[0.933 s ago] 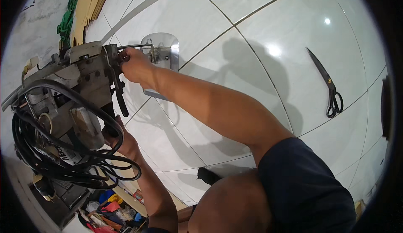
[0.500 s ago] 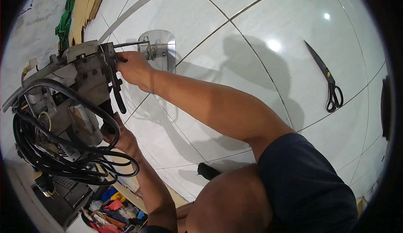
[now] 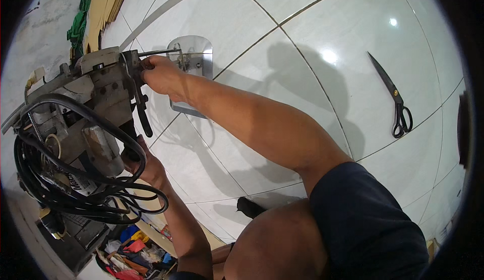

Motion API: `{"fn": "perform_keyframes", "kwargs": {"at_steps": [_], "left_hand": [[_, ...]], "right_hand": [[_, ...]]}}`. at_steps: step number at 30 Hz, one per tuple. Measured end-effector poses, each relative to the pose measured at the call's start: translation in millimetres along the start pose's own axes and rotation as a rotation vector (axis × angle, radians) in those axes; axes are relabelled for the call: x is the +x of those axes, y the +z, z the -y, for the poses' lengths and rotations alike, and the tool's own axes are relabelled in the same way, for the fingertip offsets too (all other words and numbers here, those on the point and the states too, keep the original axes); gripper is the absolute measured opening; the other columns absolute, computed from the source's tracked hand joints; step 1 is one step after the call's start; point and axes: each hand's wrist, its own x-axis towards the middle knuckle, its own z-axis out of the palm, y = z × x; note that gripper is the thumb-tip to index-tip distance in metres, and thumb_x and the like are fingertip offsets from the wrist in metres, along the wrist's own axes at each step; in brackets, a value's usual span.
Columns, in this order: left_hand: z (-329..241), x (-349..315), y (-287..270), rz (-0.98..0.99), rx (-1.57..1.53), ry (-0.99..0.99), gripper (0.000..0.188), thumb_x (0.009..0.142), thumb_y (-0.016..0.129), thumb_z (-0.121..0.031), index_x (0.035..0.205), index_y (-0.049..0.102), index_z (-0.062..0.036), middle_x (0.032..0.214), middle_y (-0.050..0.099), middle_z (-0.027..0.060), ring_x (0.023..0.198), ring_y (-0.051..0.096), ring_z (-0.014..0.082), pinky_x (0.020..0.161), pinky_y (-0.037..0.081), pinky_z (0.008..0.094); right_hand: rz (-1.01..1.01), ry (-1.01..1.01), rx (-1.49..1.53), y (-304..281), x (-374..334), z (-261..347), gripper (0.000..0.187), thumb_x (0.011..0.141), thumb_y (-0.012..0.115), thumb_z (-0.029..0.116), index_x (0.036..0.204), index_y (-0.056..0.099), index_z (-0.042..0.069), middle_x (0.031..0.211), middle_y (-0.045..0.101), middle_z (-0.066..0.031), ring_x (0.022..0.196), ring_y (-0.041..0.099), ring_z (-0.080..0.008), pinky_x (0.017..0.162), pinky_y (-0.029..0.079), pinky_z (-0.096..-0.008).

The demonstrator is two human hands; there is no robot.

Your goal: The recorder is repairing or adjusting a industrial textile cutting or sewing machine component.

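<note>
White tiled floor (image 3: 312,8) spreads across most of my view, with a grey, blotchy wall (image 3: 45,28) along the left. Between them, at the upper left, I see brown sheets (image 3: 103,8) with a bunched green cloth (image 3: 79,25) beside them, and a grey strip (image 3: 174,2) curves away toward the top edge. At the lower left there is a heap of multicoloured scraps (image 3: 133,252).

Over on the left side of my feed is the machine (image 3: 113,103), a bulky grey metal body with worn surfaces, and both hands are at it. The right hand (image 3: 164,76), with its forearm crossing from a navy sleeve (image 3: 363,214), is closed on a dark part at the machine's near end; its fingertips are hidden from me. The left hand (image 3: 154,171) comes up from the lower edge and is clamped around a dark grip (image 3: 130,131) lower on the body, partly behind a loop of cable. The two hands stand apart, with a black lever (image 3: 144,123) between them.

A thick black cable (image 3: 55,99) is coiled in several loops over the machine, and a yellow and black plug (image 3: 52,222) hangs below the coil. Just past the right hand I make out a silver plate (image 3: 201,45) with rounded corners, and a thin rod (image 3: 164,52) runs from the machine toward it; I cannot tell whether they join. Well apart, on the right, black scissors (image 3: 396,93) lie on the tiles, points toward the top, blades together.
</note>
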Motion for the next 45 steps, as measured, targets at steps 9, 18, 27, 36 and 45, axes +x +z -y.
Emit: {"fn": "perform_keyframes", "kwargs": {"at_steps": [9,18,27,36,45], "left_hand": [[-7,2,-5,0.061,0.123,-0.003,0.035,0.081,0.076,-0.019,0.091,0.056,0.0083,0.083,0.058,0.0190,0.075,0.058,0.0302,0.064,0.048,0.0386],[-20,5,-6,0.081,0.137,0.033,0.036,0.081,0.075,-0.019,0.093,0.056,0.0086,0.084,0.057,0.0195,0.077,0.057,0.0326,0.067,0.048,0.0399],[-21,6,-13,0.097,0.170,-0.019,0.042,0.083,0.074,-0.026,0.093,0.054,0.0103,0.086,0.055,0.0210,0.077,0.055,0.0333,0.069,0.047,0.0408],[-11,4,-9,0.136,0.050,-0.196,0.046,0.085,0.070,-0.031,0.091,0.053,0.0114,0.090,0.058,0.0227,0.080,0.057,0.0327,0.070,0.046,0.0417],[-12,3,-10,0.130,0.122,-0.300,0.058,0.083,0.071,-0.040,0.104,0.053,0.0112,0.102,0.060,0.0240,0.093,0.058,0.0327,0.085,0.046,0.0400]], "right_hand": [[0.068,0.070,0.042,-5,-1,12,0.026,0.085,0.056,0.011,0.110,0.060,0.004,0.103,0.061,-0.0095,0.099,0.055,-0.0187,0.085,0.042,-0.0323],[0.080,0.089,0.076,-8,10,0,0.023,0.086,0.055,0.010,0.109,0.060,0.006,0.100,0.061,-0.0075,0.095,0.054,-0.0158,0.082,0.041,-0.0314],[-0.146,-0.123,-0.201,6,-1,-11,0.025,0.080,0.059,0.004,0.105,0.062,0.005,0.091,0.064,-0.0127,0.082,0.060,-0.0244,0.071,0.048,-0.0335],[-0.021,0.074,-0.090,-12,-3,-8,0.027,0.075,0.070,0.020,0.093,0.069,0.000,0.079,0.063,-0.0064,0.072,0.055,-0.0162,0.063,0.044,-0.0298],[0.043,-0.255,-0.202,-25,-2,-23,0.021,0.078,0.066,0.014,0.096,0.070,0.005,0.089,0.069,-0.0069,0.079,0.061,-0.0142,0.074,0.049,-0.0286]]}}
